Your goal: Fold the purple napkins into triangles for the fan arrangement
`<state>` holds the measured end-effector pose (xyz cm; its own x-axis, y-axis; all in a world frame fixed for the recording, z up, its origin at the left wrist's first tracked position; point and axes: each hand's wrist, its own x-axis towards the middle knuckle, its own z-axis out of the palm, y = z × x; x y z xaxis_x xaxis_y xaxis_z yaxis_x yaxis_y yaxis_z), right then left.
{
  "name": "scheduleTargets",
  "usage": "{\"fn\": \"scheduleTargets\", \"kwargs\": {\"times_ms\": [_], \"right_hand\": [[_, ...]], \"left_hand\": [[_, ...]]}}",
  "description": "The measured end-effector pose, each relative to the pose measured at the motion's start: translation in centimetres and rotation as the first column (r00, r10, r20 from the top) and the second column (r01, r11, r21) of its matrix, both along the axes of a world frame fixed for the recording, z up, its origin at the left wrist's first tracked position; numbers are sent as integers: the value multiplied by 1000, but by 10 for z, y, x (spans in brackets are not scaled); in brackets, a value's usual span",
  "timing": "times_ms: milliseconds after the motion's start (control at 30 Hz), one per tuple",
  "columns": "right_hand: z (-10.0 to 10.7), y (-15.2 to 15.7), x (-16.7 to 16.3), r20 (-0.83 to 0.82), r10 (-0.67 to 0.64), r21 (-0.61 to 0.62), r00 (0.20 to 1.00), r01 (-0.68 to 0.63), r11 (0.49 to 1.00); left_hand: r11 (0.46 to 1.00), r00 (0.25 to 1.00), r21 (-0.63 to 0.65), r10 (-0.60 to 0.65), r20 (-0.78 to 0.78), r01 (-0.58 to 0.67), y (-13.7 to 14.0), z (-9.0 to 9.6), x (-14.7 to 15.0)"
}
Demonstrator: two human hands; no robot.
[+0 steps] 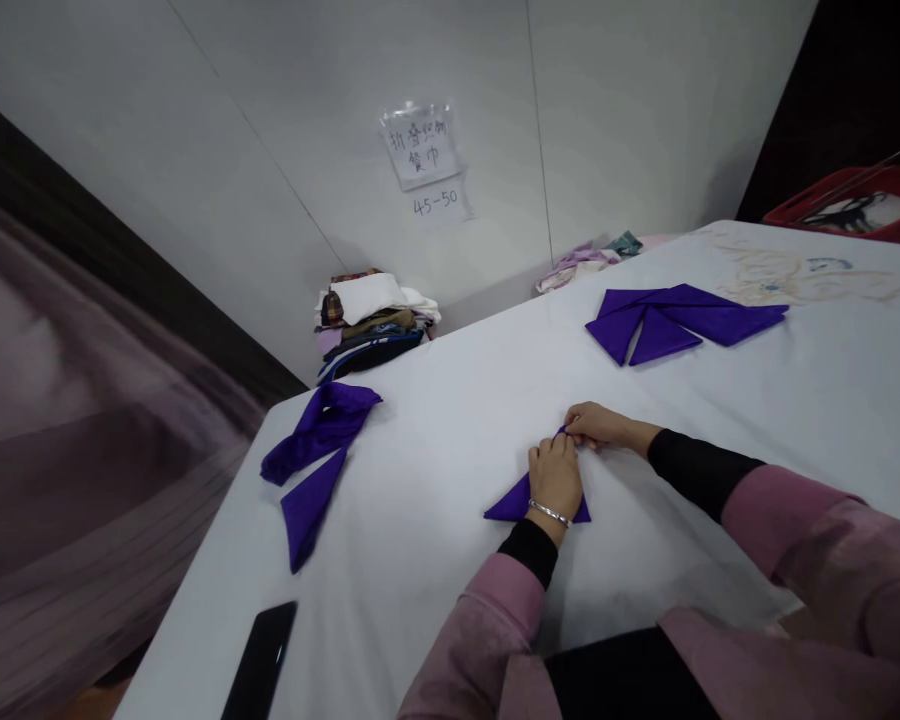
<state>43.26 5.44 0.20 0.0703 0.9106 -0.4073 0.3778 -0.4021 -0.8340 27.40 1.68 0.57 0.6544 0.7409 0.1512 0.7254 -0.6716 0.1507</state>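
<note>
A purple napkin (pixel 511 501) folded to a triangle lies on the white-covered table in front of me, its wide edge toward my body. My left hand (pixel 556 478), with a silver bracelet at the wrist, rests over its middle with the fingers curled down onto the cloth. The left fingertips are partly hidden. At the far tip, my right hand (pixel 594 424) pinches the cloth between thumb and fingers, right beside the left fingers. More purple cloth lies about: folded pieces (pixel 667 318) at the far right and a crumpled piece with a pointed one (pixel 313 508) at the left.
A black phone (pixel 261 660) lies near the table's left front edge. Stacked clothes (pixel 375 325) stand against the wall behind the table (pixel 435 480), with more cloth (pixel 581 265) farther right. A red basket (pixel 855 200) is at the far right. Paper signs (pixel 424 150) hang on the wall.
</note>
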Motion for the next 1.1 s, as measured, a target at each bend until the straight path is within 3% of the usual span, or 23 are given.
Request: {"fn": "scheduleTargets", "kwargs": {"times_ms": [133, 233, 333, 433, 500, 567, 733, 1100], "right_hand": [[-4, 2, 12, 69, -51, 91, 996, 45, 995], [-6, -5, 18, 161, -53, 247, 986, 12, 969], [-10, -17, 18, 342, 38, 455, 939, -201, 868], [-17, -28, 13, 491, 112, 534, 864, -400, 745], [-22, -32, 11, 556, 143, 528, 819, -481, 700], [-25, -35, 10, 606, 184, 486, 774, -543, 685], [-28, -40, 12, 686, 230, 394, 690, -618, 680], [-32, -37, 13, 745, 186, 365, 640, -625, 690]], "left_hand": [[999, 1000, -32, 28, -8, -29, 0, -1, 0], [999, 1000, -44, 30, 1, -30, 1, -2, 0], [999, 999, -40, 30, 22, -29, 1, -3, -1], [999, 999, -21, 27, 37, -26, 1, -4, -1], [999, 999, -18, 32, 31, -31, 1, -4, 0], [999, 999, -29, 39, 24, -39, 1, -4, 0], [998, 999, -46, 36, 30, -35, 2, -1, -2], [993, 1000, -114, -5, -1, 5, -11, -5, -25]]}}
